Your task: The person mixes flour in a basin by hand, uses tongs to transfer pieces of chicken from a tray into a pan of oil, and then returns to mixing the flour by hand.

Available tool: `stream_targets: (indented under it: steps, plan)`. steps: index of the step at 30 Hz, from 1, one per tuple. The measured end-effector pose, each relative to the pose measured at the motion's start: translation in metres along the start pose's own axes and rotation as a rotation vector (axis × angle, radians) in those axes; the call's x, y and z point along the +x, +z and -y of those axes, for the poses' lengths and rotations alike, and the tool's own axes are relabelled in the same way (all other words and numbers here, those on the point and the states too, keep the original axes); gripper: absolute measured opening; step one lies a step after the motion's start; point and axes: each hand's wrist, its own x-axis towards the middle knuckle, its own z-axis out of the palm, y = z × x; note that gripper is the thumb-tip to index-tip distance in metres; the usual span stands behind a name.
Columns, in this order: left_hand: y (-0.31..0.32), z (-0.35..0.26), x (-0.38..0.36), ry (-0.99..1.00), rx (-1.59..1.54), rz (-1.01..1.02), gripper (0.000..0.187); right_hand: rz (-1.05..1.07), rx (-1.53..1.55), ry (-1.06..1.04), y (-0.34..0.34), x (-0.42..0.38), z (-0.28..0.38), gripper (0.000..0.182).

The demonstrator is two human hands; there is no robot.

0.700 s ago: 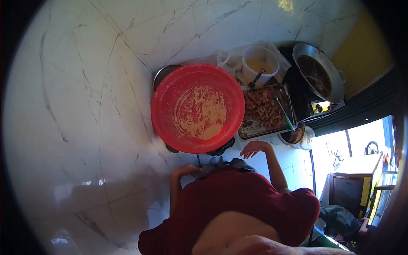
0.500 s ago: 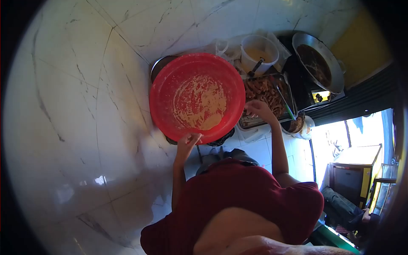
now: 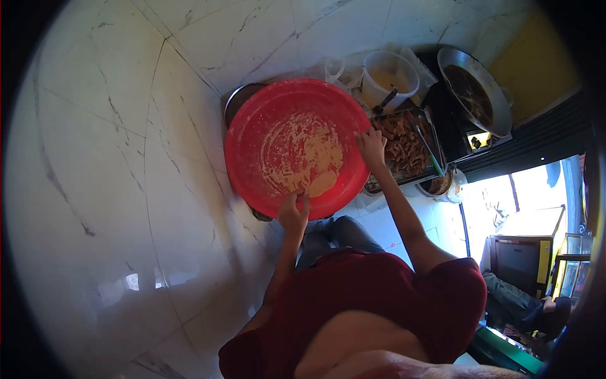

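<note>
A wide red plastic basin (image 3: 246,155) holds a pale floury coating, with a smooth pale patch (image 3: 322,184) near its front side. My left hand (image 3: 294,213) reaches over the near rim, and its bent fingers are drawn together beside that patch. Whatever lies between those fingertips is too small to make out. On the basin's right edge, my right hand (image 3: 372,149) has its fingers curled over the rim, next to a tray (image 3: 374,185) of brown fried pieces (image 3: 404,144).
Behind the tray stands a white bucket (image 3: 413,81) of pale batter with a dark handle in it. A large wok (image 3: 495,76) of dark oil sits at the back right. Green-handled tongs (image 3: 435,163) lie across the tray. A tiled wall (image 3: 95,189) borders the left.
My left hand has moved right and inward over the near rim. My right hand has gone from beside the basin onto its right rim. The basin appears slightly farther right.
</note>
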Motion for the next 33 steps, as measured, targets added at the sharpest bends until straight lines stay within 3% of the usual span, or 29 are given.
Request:
stream_targets:
  steps: [2, 8, 11, 15, 20, 26, 33]
  plan:
    - [0.000, 0.000, 0.001, 0.001, 0.000, -0.003, 0.016, -0.071, -0.087, -0.058, -0.001, -0.004, 0.019, 0.018]
    - [-0.003, -0.003, 0.003, -0.001, 0.028, 0.002, 0.016, 0.289, 0.011, -0.167, 0.044, 0.037, 0.038, 0.028]
    - [-0.003, -0.005, 0.004, -0.005, 0.025, -0.012, 0.016, 0.418, -0.024, -0.203, 0.112, 0.064, 0.011, 0.032]
    - [0.000, -0.005, 0.005, -0.008, 0.064, -0.037, 0.015, 0.611, -0.185, -0.190, 0.148, 0.081, -0.002, 0.031]
    - [0.003, -0.002, 0.004, -0.042, 0.067, -0.041, 0.015, 0.531, -0.143, -0.206, 0.166, 0.083, -0.011, 0.028]
    - [0.003, -0.003, 0.004, -0.072, 0.060, -0.043, 0.014, 0.659, -0.337, -0.258, 0.165, 0.068, 0.005, 0.023]
    - [0.001, -0.007, 0.005, -0.088, 0.026, -0.060, 0.015, 0.859, -0.477, -0.536, 0.140, 0.019, 0.035, 0.027]
